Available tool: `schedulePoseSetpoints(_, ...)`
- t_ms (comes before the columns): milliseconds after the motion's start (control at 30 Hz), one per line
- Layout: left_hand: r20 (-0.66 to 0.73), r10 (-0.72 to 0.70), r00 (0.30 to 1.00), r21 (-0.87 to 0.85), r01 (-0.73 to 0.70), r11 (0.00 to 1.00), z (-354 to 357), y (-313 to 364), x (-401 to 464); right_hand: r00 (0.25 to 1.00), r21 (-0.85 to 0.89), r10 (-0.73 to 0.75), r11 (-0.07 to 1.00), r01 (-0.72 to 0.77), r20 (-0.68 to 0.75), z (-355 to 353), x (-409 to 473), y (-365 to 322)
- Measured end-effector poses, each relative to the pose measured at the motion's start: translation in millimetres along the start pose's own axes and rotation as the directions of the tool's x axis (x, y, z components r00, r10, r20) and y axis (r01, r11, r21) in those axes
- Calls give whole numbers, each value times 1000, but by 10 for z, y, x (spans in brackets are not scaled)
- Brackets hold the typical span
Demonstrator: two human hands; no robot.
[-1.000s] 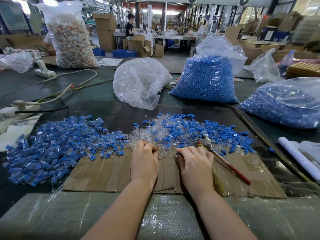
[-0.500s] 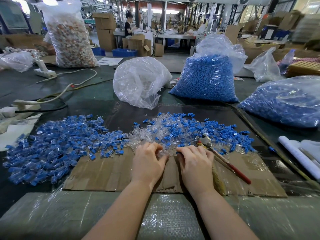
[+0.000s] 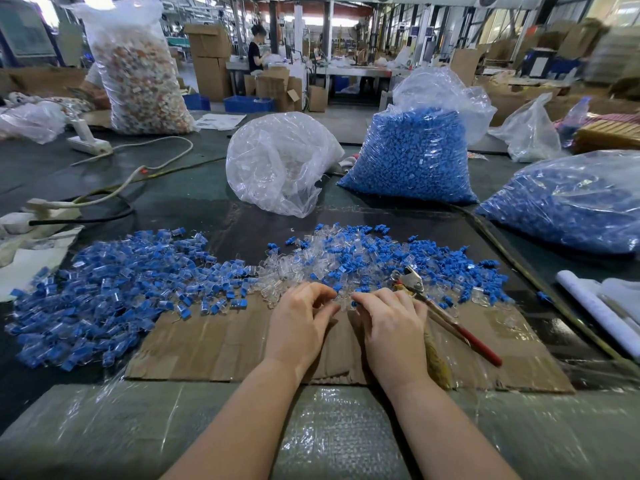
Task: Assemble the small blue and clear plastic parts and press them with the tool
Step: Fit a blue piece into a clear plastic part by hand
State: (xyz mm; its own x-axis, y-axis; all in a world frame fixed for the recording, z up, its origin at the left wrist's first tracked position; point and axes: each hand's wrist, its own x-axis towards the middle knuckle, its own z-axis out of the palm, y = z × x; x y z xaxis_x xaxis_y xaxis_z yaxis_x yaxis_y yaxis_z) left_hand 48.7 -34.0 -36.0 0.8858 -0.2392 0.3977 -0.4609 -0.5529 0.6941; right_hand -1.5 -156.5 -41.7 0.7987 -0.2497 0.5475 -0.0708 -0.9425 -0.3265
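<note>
We judge we are at the fitting step: left hand [image 3: 300, 322] and right hand [image 3: 391, 322] seemingly pinch parts at the loose pile [image 3: 363, 261]; next, lift the pliers [image 3: 446, 315] lying beside it.

Two bare forearms reaching in from the bottom edge, no sleeves, gloves, watch or rings, ending in bare hands, left [image 3: 298, 323] and right [image 3: 393, 327].

Blue and clear parts [image 3: 363, 261] lie on brown cardboard [image 3: 214, 344] over a dark green counter [image 3: 180, 188], beside a seemingly red-handled tool [image 3: 450, 323].
</note>
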Motion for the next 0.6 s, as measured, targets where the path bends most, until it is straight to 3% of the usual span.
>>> schedulePoseSetpoints(333,13,-156,988,-212,156,965,1,-46,9,999,164,7,986,-2,-33,-20,-2,2)
schedulePoseSetpoints(600,113,-178,977,-349,207,914,-12,-41,16,996,111,-91,990,89,7,-25,0,-38)
